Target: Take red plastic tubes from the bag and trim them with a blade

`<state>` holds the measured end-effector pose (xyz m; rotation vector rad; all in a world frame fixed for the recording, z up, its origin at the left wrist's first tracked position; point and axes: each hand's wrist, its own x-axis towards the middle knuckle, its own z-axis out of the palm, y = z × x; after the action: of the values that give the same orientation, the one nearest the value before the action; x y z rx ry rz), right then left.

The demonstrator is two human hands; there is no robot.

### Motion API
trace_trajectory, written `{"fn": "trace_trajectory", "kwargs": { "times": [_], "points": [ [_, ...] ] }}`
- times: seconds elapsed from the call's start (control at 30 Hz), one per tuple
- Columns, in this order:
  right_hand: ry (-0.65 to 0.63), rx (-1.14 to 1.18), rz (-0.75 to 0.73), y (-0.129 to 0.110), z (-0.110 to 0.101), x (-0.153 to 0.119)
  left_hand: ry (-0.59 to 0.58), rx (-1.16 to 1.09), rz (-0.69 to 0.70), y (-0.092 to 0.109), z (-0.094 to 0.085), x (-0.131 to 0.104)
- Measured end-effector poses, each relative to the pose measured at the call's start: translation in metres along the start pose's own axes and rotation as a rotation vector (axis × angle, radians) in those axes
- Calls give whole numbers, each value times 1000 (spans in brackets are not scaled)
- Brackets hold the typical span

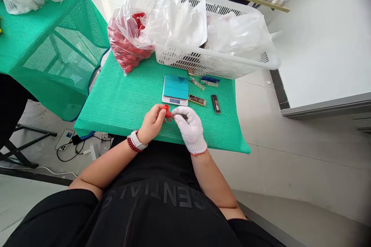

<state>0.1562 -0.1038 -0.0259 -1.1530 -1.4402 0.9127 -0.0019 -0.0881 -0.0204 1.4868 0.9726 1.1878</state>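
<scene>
A small red item [166, 109], too small to make out fully, is between my two hands near the front edge of the green-covered table. My left hand [153, 122], bare, pinches it between thumb and fingers. My right hand [189, 126] wears a white knitted glove, its fingers closed at the item's right end. Just beyond my hands lies a small scale [176, 89] with a blue plate and a lit display. To its right are a black and gold packet [197, 100] and a black box cutter [216, 104].
Behind the scale stand a white basket [203, 61] of plastic bags and a clear bag of red pieces [127, 48]. Thin tubes [197, 83] and a blue item [210, 79] lie before the basket. Another green-covered table [34, 42] is at the left.
</scene>
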Motion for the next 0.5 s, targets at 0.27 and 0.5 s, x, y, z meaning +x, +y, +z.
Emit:
{"fn": "trace_trajectory", "kwargs": {
  "times": [0.27,0.5],
  "points": [
    [-73,-99,-91,0,-4,3,-94,177,-33,2,-2,-1],
    [-39,-132,-111,-3,1,3,-6,126,-24,-1,0,-3]
  ]
}}
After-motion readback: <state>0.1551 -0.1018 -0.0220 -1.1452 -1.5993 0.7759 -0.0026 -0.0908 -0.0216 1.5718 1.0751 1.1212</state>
